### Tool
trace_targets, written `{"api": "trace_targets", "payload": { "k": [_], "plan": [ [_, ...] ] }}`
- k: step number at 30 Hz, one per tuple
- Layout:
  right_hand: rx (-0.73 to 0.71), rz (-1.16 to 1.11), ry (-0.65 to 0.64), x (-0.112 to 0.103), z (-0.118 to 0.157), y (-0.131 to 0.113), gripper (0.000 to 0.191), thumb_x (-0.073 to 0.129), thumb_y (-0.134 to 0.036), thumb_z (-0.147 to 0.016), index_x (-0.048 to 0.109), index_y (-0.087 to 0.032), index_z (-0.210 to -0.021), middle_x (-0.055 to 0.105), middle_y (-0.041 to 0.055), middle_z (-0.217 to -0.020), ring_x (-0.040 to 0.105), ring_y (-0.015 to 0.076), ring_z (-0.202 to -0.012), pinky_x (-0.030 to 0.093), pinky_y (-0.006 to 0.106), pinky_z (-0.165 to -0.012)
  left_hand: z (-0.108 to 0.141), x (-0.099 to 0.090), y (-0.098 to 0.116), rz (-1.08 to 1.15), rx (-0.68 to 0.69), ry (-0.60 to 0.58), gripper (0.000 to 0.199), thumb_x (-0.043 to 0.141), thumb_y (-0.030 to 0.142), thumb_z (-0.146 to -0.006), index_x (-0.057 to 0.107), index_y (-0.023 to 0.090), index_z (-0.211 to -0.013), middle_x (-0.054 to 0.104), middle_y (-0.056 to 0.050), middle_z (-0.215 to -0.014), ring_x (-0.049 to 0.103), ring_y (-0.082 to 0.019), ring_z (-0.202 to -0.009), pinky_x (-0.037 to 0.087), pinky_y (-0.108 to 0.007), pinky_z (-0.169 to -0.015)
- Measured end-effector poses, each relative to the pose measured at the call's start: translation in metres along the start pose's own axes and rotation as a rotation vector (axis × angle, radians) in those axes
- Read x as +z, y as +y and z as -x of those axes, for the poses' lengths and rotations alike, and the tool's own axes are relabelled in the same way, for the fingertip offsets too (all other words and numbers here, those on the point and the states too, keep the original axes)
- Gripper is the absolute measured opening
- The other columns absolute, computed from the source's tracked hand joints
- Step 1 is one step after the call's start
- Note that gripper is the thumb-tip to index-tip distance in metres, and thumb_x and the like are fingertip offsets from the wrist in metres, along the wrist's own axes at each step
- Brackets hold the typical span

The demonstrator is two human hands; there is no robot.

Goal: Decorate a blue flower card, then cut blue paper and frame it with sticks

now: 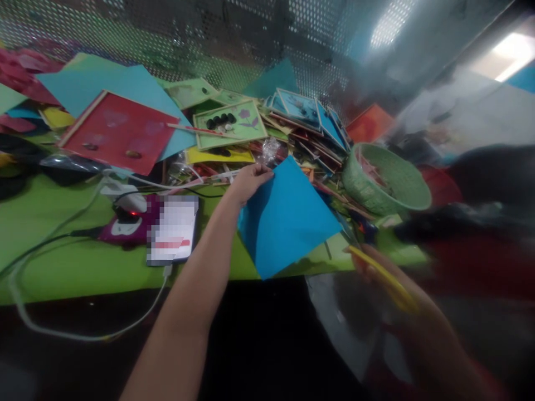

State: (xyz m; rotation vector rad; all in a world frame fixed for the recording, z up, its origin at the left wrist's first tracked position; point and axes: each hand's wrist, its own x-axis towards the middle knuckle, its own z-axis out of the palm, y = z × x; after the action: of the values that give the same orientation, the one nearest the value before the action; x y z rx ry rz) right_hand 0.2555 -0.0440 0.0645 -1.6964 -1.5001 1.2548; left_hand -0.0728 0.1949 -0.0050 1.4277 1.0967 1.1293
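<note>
A blue sheet [288, 217] is at the centre, over the near part of the green-covered table, its lower corner reaching the front edge. My left hand [252, 182] pinches the sheet near its upper left side, fingers closed on it. To the right of the sheet, apart from it, my right hand [371, 267] is closed around a long yellow tool [387, 278]. The right hand and the tool are smeared by motion, so the tool's kind is unclear.
A phone [178, 231] on a cable lies beside a purple power strip [109, 231] at the left. Framed cards [229, 123], a red framed card [119, 131] and sticks are piled behind. A green basket [363, 186] stands at the right, before a perforated metal screen [188, 33].
</note>
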Motion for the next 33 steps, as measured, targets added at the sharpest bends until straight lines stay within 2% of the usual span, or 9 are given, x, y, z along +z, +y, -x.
{"api": "trace_targets", "payload": {
  "k": [3, 8, 12, 16, 24, 29, 33],
  "plan": [
    [0.058, -0.075, 0.043, 0.005, 0.002, -0.002, 0.050, 0.072, -0.067, -0.083, 0.070, -0.030, -0.117, 0.062, 0.0031, -0.084, 0.051, 0.0154, -0.065, 0.048, 0.025, -0.057, 0.000, 0.000, 0.000, -0.013, -0.011, -0.016, 0.019, 0.070, 0.038, -0.086, 0.067, 0.019, -0.084, 0.064, -0.002, -0.078, 0.054, -0.019, -0.075, 0.043, -0.035, -0.078],
    [0.094, -0.103, 0.088, 0.008, 0.002, -0.006, 0.056, 0.074, -0.064, -0.084, 0.068, -0.026, -0.125, 0.059, 0.0016, -0.085, 0.051, 0.0135, -0.067, 0.048, 0.024, -0.062, -0.001, 0.000, -0.001, -0.027, -0.004, -0.020, 0.019, 0.070, 0.038, -0.086, 0.066, 0.020, -0.084, 0.066, -0.003, -0.081, 0.059, -0.021, -0.082, 0.045, -0.038, -0.086],
    [0.081, -0.106, 0.030, 0.008, -0.001, -0.010, 0.054, 0.076, -0.066, -0.082, 0.070, -0.027, -0.118, 0.058, 0.0007, -0.083, 0.048, 0.0125, -0.065, 0.046, 0.023, -0.060, -0.001, -0.001, -0.001, -0.049, 0.002, -0.029, 0.020, 0.069, 0.039, -0.087, 0.067, 0.020, -0.085, 0.069, -0.006, -0.087, 0.063, -0.025, -0.091, 0.046, -0.042, -0.093],
    [0.094, -0.112, 0.024, 0.008, -0.001, -0.012, 0.049, 0.074, -0.064, -0.085, 0.069, -0.029, -0.119, 0.059, 0.0000, -0.083, 0.047, 0.0110, -0.063, 0.044, 0.020, -0.056, 0.001, -0.001, 0.003, -0.050, -0.008, -0.036, 0.019, 0.069, 0.039, -0.087, 0.068, 0.020, -0.086, 0.072, -0.008, -0.092, 0.064, -0.027, -0.098, 0.046, -0.043, -0.097],
    [0.072, -0.072, -0.011, 0.005, -0.004, -0.005, 0.054, 0.069, -0.064, -0.090, 0.067, -0.025, -0.128, 0.052, -0.0014, -0.079, 0.044, 0.0106, -0.061, 0.039, 0.021, -0.052, 0.000, -0.001, -0.001, -0.068, -0.016, -0.040, 0.021, 0.069, 0.040, -0.087, 0.069, 0.020, -0.087, 0.070, -0.005, -0.087, 0.063, -0.024, -0.088, 0.047, -0.041, -0.091],
    [0.059, -0.053, -0.053, 0.000, -0.010, 0.003, 0.057, 0.072, -0.066, -0.087, 0.066, -0.025, -0.125, 0.049, -0.0037, -0.072, 0.041, 0.0090, -0.053, 0.034, 0.020, -0.044, -0.003, -0.001, -0.005, -0.070, 0.002, -0.036, 0.021, 0.070, 0.042, -0.087, 0.069, 0.020, -0.087, 0.072, -0.007, -0.091, 0.065, -0.027, -0.099, 0.046, -0.044, -0.098],
    [0.063, -0.017, -0.029, -0.002, -0.010, 0.006, 0.055, 0.072, -0.063, -0.088, 0.067, -0.025, -0.127, 0.051, -0.0032, -0.074, 0.044, 0.0088, -0.055, 0.036, 0.019, -0.045, -0.001, -0.001, -0.002, -0.067, -0.012, -0.041, 0.019, 0.070, 0.040, -0.086, 0.068, 0.021, -0.086, 0.075, -0.010, -0.101, 0.066, -0.029, -0.108, 0.045, -0.045, -0.103]
  ]
}}
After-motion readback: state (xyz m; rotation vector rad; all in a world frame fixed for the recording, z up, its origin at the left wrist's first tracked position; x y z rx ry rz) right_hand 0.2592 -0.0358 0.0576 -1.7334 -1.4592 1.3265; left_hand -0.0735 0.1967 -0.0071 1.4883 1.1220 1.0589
